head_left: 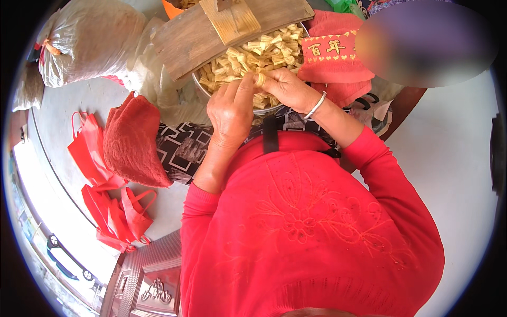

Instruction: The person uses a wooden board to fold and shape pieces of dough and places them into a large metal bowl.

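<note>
Both of my hands meet over the near side of a metal basin heaped with pale yellow knotted strips, which look like tofu-skin knots. Between my fingertips is one small yellow knot. My left hand is closed, its thumb and fingers pinching at the knot's left side. From the right, my right hand pinches the same knot, with a bracelet on its wrist. Part of the knot is covered by my fingers. Across the far side of the basin lies a wooden board with a lighter wooden piece on it.
Stuffed translucent plastic bags stand at the upper left. Red bags lie on the floor below them. One red towel drapes over my left knee; another red towel lies right of the basin. An orange container sits beyond the board.
</note>
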Action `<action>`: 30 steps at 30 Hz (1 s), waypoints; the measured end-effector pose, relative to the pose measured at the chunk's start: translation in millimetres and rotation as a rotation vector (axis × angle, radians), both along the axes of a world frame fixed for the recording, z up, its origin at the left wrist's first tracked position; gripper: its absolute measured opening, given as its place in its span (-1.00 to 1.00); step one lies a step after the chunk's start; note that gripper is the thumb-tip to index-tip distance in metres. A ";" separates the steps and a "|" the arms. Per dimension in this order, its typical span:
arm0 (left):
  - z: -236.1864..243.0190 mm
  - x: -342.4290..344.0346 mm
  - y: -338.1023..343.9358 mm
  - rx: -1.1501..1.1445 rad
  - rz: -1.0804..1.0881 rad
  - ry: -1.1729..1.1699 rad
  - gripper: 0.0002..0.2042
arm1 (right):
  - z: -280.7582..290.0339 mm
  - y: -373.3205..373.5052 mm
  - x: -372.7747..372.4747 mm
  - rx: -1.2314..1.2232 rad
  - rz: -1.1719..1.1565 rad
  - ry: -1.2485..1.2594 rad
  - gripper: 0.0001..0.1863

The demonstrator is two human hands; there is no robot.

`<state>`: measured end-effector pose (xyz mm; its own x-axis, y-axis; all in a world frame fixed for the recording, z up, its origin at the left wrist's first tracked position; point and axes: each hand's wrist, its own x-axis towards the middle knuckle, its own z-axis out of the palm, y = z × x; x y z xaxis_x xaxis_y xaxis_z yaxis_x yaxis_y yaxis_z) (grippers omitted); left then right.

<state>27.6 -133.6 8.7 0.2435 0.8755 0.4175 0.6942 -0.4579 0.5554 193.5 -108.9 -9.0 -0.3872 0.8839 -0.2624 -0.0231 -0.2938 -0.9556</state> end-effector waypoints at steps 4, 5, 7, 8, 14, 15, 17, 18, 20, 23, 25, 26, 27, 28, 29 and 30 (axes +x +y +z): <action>-10.3 2.1 1.8 0.045 -0.062 -0.170 -0.65 | -0.5 -7.7 1.5 -0.544 0.002 0.611 -0.85; -9.9 1.5 0.7 -0.008 -0.075 -0.216 -0.64 | -3.5 -6.8 2.3 -0.516 0.002 0.578 -0.86; -4.9 1.0 0.3 -0.119 -0.116 -0.305 -0.63 | -0.3 -3.6 -1.5 -0.456 -0.013 0.520 -0.87; 1.9 -1.0 1.4 -0.172 -0.140 -0.315 -0.62 | 6.3 -5.1 -2.5 -0.515 -0.078 0.483 -0.90; 15.5 3.1 14.4 -0.577 0.040 -0.210 -0.77 | 2.9 1.0 -8.6 0.536 -0.123 -0.281 -0.92; 11.7 4.7 18.2 -0.649 0.064 -0.248 -0.78 | 7.1 4.0 -10.1 0.714 -0.168 -0.386 -0.96; -3.3 4.5 19.0 -0.608 0.045 -0.537 -0.76 | 18.9 4.9 -13.2 0.676 -0.242 -0.306 -0.93; -6.6 5.0 19.6 -0.686 0.049 -0.695 -0.76 | 22.3 6.0 -12.8 0.663 -0.271 -0.294 -0.92; -9.6 5.7 15.5 -0.820 0.023 -1.031 -0.75 | 18.8 10.9 -10.5 0.688 -0.342 -0.276 -0.93; -20.8 -13.9 -9.7 -1.057 -0.016 -0.999 -0.74 | 13.0 34.8 12.0 0.589 -0.532 -0.017 -0.92; -49.9 -28.7 -37.4 -1.010 0.146 -1.009 -0.77 | 15.9 66.5 62.4 0.537 -0.554 0.332 -0.80; -58.7 -33.4 -46.1 -0.992 0.229 -1.010 -0.78 | 23.2 68.5 69.2 0.422 -0.610 0.237 -0.80; -53.0 -34.1 -45.9 -0.902 0.203 -0.933 -0.80 | 27.2 67.7 71.4 0.300 -0.662 0.143 -0.79; -40.7 -33.5 -40.6 -0.803 0.186 -0.859 -0.81 | 29.1 64.5 59.5 0.393 -0.576 0.063 -0.84; -31.7 -33.2 -35.8 -0.706 0.168 -0.784 -0.82 | 33.6 52.5 53.1 0.478 -0.380 -0.123 -0.79; -28.1 -32.9 -28.2 -0.622 0.144 -0.669 -0.85 | 41.8 38.7 43.1 0.429 -0.264 -0.163 -0.74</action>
<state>-5.2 -161.8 -19.4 -0.0071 0.9923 -0.1238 0.1667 0.1233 0.9783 236.6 -70.2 32.8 -0.1211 0.9869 0.1063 0.1159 0.1204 -0.9859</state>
